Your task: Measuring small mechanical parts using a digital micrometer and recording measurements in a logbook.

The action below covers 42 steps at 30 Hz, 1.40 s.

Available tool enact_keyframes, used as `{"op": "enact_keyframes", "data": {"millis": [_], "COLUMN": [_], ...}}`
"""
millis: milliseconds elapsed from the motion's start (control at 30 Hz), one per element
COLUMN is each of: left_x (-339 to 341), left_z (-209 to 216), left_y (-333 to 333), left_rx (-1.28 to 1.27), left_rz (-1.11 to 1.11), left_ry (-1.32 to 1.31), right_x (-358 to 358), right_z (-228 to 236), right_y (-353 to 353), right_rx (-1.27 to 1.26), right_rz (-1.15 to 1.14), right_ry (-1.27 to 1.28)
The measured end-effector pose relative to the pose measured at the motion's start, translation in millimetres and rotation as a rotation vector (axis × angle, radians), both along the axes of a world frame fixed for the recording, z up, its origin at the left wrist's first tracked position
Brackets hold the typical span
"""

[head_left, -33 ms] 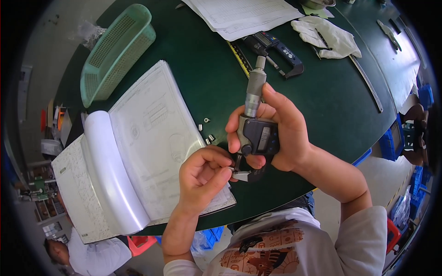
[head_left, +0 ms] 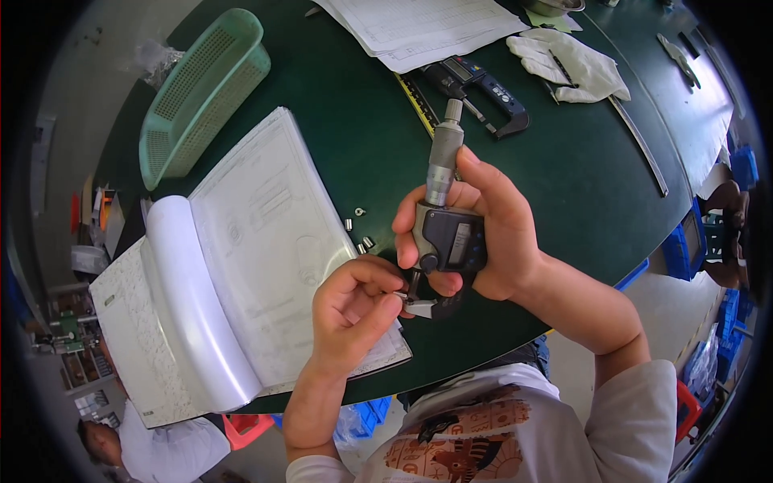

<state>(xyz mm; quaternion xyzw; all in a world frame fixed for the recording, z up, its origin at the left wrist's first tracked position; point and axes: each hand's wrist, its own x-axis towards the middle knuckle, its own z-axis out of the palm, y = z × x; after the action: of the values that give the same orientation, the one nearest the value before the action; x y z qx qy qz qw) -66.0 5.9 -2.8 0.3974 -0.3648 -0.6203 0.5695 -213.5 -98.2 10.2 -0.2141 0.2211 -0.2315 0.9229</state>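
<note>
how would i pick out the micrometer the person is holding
On the dark green table, find the open booklet of drawings and look to its right. There the right hand grips a micrometer, its silver-grey barrel pointing up the picture. Unlike the second micrometer lying farther back, this one is in a hand.

A green table [head_left: 588, 177] carries a basket [head_left: 216, 109] on the left, an open binder [head_left: 266, 213] at the near edge, small cylinders [head_left: 368, 241] just beside the binder, farther off papers [head_left: 423, 28], a yellow ruler [head_left: 415, 101], a micrometer [head_left: 505, 94], a glove [head_left: 592, 71] and a metal strip [head_left: 642, 147].
</note>
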Motion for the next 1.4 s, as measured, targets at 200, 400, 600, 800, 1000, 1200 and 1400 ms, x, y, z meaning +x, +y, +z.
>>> {"op": "enact_keyframes", "data": {"millis": [200,400,600,800,1000,1200,1400], "left_x": [1,0,2,0,23,11,19], "left_z": [5,4,-1,4,24,20,13], "left_y": [0,0,0,1,-19,-49,-45], "left_rx": [0.071,0.039,0.056,0.078,0.214,0.083,0.107], "left_rz": [0.004,0.003,-0.024,0.036,0.2,0.266,0.238], "left_ry": [0.012,0.008,-0.026,-0.009,-0.116,-1.497,-0.834], "right_x": [0,0,0,2,-1,1,1], "right_z": [0,1,1,1,1,2,1], "right_y": [1,2,2,-2,-6,-4,-5], "right_rx": [0.008,-0.014,-0.037,-0.033,-0.01,-0.032,-0.053], "right_rz": [0.018,-0.001,-0.004,-0.022,-0.06,-0.046,-0.046], "right_ry": [-0.003,-0.016,0.005,0.03,0.016,-0.003,0.036]}}
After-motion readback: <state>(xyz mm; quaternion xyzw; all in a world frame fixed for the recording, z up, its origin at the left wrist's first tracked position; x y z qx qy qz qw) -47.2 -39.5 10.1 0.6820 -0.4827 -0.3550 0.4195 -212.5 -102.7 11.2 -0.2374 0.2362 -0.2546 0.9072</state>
